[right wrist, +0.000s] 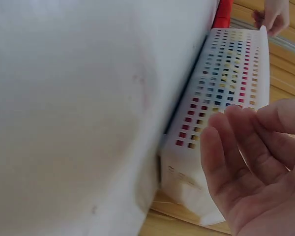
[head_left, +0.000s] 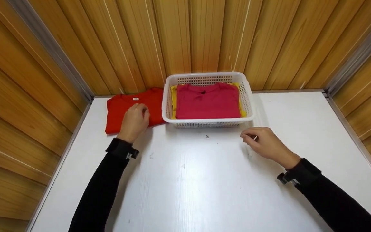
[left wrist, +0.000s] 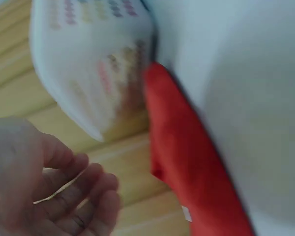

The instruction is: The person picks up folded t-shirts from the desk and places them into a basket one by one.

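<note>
Found pink shirt (head_left: 208,104) and yellow cloth (head_left: 174,100) already inside basket (head_left: 208,120) on desk (head_left: 188,177); judged work partway done, red shirt (head_left: 116,114) remaining beside it; observed left hand (head_left: 135,120) and right hand (head_left: 266,141) loosely curled, holding nothing.

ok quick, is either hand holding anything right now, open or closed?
Left hand: open, loosely curled, holding nothing, near the red shirt.
Right hand: open, loosely curled, holding nothing.

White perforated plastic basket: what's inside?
A folded magenta cloth shirt on top, yellow fabric showing at its left and right edges. What lies under them, including the floor of the basket, is covered from above.
</note>
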Demonstrator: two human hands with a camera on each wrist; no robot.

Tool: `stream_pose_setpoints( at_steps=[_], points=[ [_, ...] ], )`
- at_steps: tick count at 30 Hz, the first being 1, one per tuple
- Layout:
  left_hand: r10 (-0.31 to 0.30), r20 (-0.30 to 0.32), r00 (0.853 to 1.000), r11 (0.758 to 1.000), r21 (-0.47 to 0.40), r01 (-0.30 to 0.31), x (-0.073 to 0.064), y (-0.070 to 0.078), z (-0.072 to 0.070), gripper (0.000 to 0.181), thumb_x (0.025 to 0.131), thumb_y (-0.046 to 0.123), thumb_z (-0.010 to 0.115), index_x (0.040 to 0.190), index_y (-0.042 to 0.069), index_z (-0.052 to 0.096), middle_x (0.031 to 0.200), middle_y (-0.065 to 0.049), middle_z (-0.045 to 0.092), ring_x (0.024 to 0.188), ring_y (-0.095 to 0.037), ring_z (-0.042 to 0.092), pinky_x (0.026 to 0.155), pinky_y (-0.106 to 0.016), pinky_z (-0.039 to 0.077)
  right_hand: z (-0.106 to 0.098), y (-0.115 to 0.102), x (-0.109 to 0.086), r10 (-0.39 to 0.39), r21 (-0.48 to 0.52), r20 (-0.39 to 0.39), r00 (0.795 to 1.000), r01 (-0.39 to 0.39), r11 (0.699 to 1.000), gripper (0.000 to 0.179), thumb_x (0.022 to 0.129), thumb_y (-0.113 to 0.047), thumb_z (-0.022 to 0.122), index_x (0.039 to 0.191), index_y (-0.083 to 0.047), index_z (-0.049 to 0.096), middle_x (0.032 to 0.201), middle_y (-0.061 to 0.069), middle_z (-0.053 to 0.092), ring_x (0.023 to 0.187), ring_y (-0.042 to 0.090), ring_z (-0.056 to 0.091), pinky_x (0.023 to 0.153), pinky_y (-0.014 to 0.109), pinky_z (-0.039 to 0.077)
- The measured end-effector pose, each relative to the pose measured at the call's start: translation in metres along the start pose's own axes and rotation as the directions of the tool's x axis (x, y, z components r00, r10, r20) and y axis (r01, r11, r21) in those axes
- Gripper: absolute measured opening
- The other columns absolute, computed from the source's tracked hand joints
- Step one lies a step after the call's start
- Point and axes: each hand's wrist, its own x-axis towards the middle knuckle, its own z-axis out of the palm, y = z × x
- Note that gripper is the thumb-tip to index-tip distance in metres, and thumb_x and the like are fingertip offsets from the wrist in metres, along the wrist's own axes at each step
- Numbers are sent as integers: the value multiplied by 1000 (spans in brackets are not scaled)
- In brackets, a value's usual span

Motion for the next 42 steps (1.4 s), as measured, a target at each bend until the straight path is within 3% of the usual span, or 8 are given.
stream_pose_setpoints(
  at_steps=[3, 6, 9, 13, 21, 29, 42],
  points=[
    [-82, 121, 989, 994, 81, 72, 17, -21, 3, 52, 111, 30, 63, 154, 1, 58, 158, -27, 53, 148, -46, 46, 128, -63, 42, 3, 0, 0, 18, 25, 28, 999, -19, 1000, 12, 105, -9, 74, 111, -4, 84, 97, 3, 82, 80, 5, 69, 75, 21, 60],
    [-124, 187, 974, 986, 131, 100, 31, -35, 9, 65, 111, 37, 62, 163, 2, 47, 172, -29, 37, 160, -51, 30, 132, -71, 30, 8, -3, 2, 24, 47, 59, 998, -26, 999, 12, 106, -10, 74, 111, -5, 83, 95, 0, 81, 78, 4, 68, 74, 21, 60],
    [-155, 229, 961, 981, 149, 123, 41, -41, 16, 75, 110, 45, 62, 168, 4, 40, 177, -30, 30, 164, -54, 23, 133, -74, 25, 11, -6, 3, 27, 57, 77, 997, -32, 998, 12, 106, -10, 74, 112, -5, 83, 95, -1, 80, 79, 5, 68, 74, 21, 60],
    [-192, 265, 945, 973, 176, 149, 43, -45, 20, 82, 108, 51, 65, 171, 7, 37, 176, -30, 31, 163, -55, 24, 133, -75, 23, 14, -8, 4, 28, 52, 104, 994, -34, 998, 13, 106, -11, 74, 112, -6, 83, 97, -2, 80, 80, 4, 67, 75, 21, 60],
    [-183, 275, 944, 970, 209, 127, 29, -51, 11, 82, 106, 50, 69, 168, 6, 40, 170, -32, 37, 157, -55, 30, 130, -77, 28, 18, -10, 6, 10, 75, 159, 987, -23, 997, 16, 106, -9, 72, 117, -4, 82, 104, 6, 81, 74, 4, 70, 74, 22, 61],
    [-146, 304, 941, 964, 256, 66, 12, -48, 8, 82, 106, 50, 69, 166, 3, 41, 168, -34, 38, 154, -56, 35, 126, -75, 37, 21, -9, 6, -2, 77, 158, 987, -10, 997, 15, 106, -8, 72, 116, -4, 82, 103, 5, 81, 72, 2, 68, 73, 22, 61],
    [-63, 308, 949, 958, 284, -29, -47, -50, 1, 80, 104, 47, 73, 163, 1, 45, 161, -33, 47, 147, -55, 43, 119, -75, 45, 31, -19, 15, -30, 89, 163, 986, 16, 996, 17, 108, -12, 71, 118, -3, 82, 104, 8, 83, 73, 2, 69, 75, 21, 60]
  ],
)
